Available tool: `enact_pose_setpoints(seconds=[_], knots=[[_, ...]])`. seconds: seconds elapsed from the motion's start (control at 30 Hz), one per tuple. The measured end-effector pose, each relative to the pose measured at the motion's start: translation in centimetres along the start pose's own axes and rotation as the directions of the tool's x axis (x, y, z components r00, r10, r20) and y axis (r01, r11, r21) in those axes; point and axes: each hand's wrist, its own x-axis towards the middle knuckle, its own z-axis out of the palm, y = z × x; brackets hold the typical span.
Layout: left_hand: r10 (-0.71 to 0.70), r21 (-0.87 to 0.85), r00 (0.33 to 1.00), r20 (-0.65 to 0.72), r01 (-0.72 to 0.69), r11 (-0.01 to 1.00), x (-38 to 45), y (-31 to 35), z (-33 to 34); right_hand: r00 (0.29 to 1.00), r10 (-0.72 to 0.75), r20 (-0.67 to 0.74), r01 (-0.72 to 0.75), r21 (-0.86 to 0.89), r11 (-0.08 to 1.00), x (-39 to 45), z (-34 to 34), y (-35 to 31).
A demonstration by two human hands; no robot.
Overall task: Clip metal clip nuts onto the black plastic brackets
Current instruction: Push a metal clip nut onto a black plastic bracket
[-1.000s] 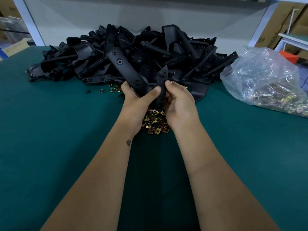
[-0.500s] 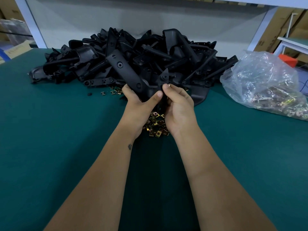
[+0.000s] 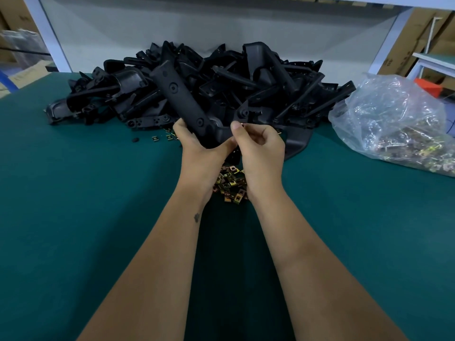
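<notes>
Raised since the earlier frame, the matte black bracket (image 3: 187,104) now tilts up-left over the bracket heap (image 3: 246,80). Left hand (image 3: 199,153) has its grip wrapped round the bracket's bent lower end. Right hand (image 3: 261,148), fingers curled, pinches a small metal clip nut (image 3: 242,124) beside it. Loose brassy nuts (image 3: 230,182) lie on the green bench (image 3: 86,205) under the wrists; a crinkled clear bag (image 3: 394,119) holds more.

Held bracket (image 3: 183,99): black plastic, matt, finely grained. Bracket heap (image 3: 246,77): same dull black plastic. Loose clip nuts (image 3: 230,184): metal, yellowish, iridescent sheen. Counter (image 3: 86,193): teal covering, matt, smooth. Bag (image 3: 394,119): clear plastic film, glossy, crinkled.
</notes>
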Motion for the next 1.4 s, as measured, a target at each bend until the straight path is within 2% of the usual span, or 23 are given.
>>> enact_pose_setpoints(seconds=[0.3, 0.4, 0.53, 0.6, 0.67, 0.73, 0.8, 0.9, 0.97, 1.03, 1.1, 1.2, 1.4], knots=[[-0.016, 0.071, 0.996, 0.087, 0.01, 0.997, -0.6, 0.0, 0.5, 0.971, -0.239, -0.001, 0.226, -0.322, 0.92, -0.1, -0.8, 0.1], [-0.036, 0.074, 0.996, 0.087, 0.03, 0.997, -0.6, 0.1, 0.5, 0.961, -0.277, -0.002, 0.257, -0.364, 0.895, -0.1, -0.8, 0.2], [-0.075, 0.082, 0.994, 0.076, 0.068, 0.994, -0.6, 0.3, 0.4, 0.966, -0.257, 0.035, 0.251, -0.368, 0.895, -0.1, -0.8, 0.2], [-0.104, 0.041, 0.994, 0.013, 0.103, 0.994, -0.5, 0.5, 0.3, 0.973, -0.213, 0.086, 0.229, -0.311, 0.923, -0.2, -0.8, 0.1], [-0.163, -0.086, 0.98, -0.11, 0.154, 0.984, -0.1, 0.9, -0.1, 0.979, -0.165, 0.119, 0.191, -0.257, 0.947, -0.3, -0.7, 0.0], [-0.238, -0.221, 0.945, -0.224, 0.189, 0.957, 0.3, 1.4, -0.9, 0.981, -0.129, 0.146, 0.169, -0.311, 0.935, -0.3, -0.7, 0.1], [-0.297, -0.345, 0.914, -0.276, 0.194, 0.918, 0.8, 1.7, -1.7, 0.978, -0.104, 0.182, 0.179, -0.469, 0.865, -0.1, -0.9, 0.3], [-0.372, -0.468, 0.892, -0.258, 0.222, 0.855, 1.1, 1.9, -2.1, 0.98, -0.069, 0.189, 0.177, -0.651, 0.738, 0.3, -1.2, 0.4], [-0.389, -0.513, 0.888, -0.245, 0.222, 0.829, 1.1, 2.0, -1.8, 0.978, -0.083, 0.191, 0.202, -0.779, 0.594, 0.6, -1.6, 0.7], [-0.398, -0.552, 0.893, -0.209, 0.228, 0.802, 1.1, 2.1, -1.6, 0.971, -0.081, 0.224, 0.235, -0.856, 0.46, 0.9, -1.9, 0.8], [-0.43, -0.583, 0.888, -0.161, 0.266, 0.768, 1.1, 2.1, -1.5, 0.96, -0.038, 0.277, 0.268, -0.873, 0.407, 1.0, -2.1, 0.8], [-0.474, -0.604, 0.875, -0.094, 0.328, 0.726, 1.1, 2.0, -1.4, 0.933, 0.013, 0.359, 0.324, -0.857, 0.401, 0.9, -2.0, 0.7], [-0.493, -0.571, 0.87, -0.004, 0.402, 0.715, 0.9, 2.2, -1.1, 0.92, 0.013, 0.392, 0.327, -0.785, 0.525, 0.9, -1.5, 1.2]])
